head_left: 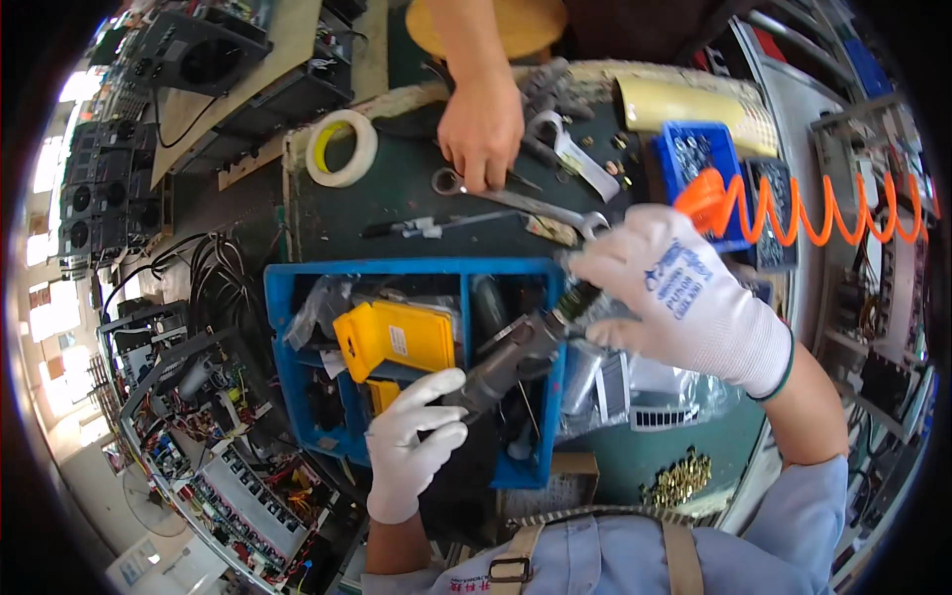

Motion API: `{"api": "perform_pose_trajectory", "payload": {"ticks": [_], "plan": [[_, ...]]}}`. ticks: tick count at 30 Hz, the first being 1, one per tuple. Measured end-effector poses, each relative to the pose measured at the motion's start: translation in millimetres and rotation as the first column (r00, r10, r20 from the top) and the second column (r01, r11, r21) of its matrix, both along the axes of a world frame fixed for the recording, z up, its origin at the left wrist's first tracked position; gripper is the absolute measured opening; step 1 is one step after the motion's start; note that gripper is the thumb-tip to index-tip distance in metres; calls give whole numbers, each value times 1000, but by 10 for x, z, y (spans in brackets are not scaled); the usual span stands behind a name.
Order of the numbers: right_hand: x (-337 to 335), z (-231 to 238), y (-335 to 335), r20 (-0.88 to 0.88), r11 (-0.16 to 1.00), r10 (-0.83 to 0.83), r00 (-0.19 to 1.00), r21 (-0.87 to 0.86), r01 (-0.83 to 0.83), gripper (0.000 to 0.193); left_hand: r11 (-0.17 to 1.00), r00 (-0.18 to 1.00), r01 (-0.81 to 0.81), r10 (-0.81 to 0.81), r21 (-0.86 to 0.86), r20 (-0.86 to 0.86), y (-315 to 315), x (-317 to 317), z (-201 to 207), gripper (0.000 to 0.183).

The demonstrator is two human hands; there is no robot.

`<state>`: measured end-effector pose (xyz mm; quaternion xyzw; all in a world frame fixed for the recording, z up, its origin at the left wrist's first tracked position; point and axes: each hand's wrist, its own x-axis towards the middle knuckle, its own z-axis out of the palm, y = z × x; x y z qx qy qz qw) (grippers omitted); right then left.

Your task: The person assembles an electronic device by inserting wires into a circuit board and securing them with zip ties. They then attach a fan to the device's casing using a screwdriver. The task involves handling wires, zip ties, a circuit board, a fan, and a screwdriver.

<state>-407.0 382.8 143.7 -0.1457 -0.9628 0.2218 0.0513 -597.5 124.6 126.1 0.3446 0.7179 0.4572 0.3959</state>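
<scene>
A dark grey cylindrical tool is held at a slant above the blue divided bin, its far end raised to the right. My left hand, in a white glove, has its thumb and fingers closed round the lower end. At the upper end, my right hand, also gloved in white, has its fingers and thumb on either side of the tip. What the fingertips cover there is partly hidden. Beneath the tool, the blue bin contains yellow plastic cases, bagged parts and dark pieces.
Across the bench another person's bare hand reaches down to a combination wrench. Nearby lie a tape roll and a blue screw tray. An orange coiled hose stretches right. Brass parts are heaped at the near right.
</scene>
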Motion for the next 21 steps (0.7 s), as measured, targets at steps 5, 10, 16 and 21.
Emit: {"api": "perform_pose_trajectory", "payload": {"ticks": [5,10,16,21], "plan": [[605,143,-260,-200,946,-262,944,-247,210,27,996,997,30,-36,82,72,-111,177,111,19],[805,-266,-774,-215,949,-266,940,-230,216,21,954,912,284,-299,93,282,-6,539,175,17],[530,104,-591,-354,844,-527,773,-329,424,23,980,911,113,-167,162,376,-113,635,356,20],[139,-236,-489,-251,529,-700,668,-812,249,52,976,885,-4,-97,217,455,-348,753,451,25]]}}
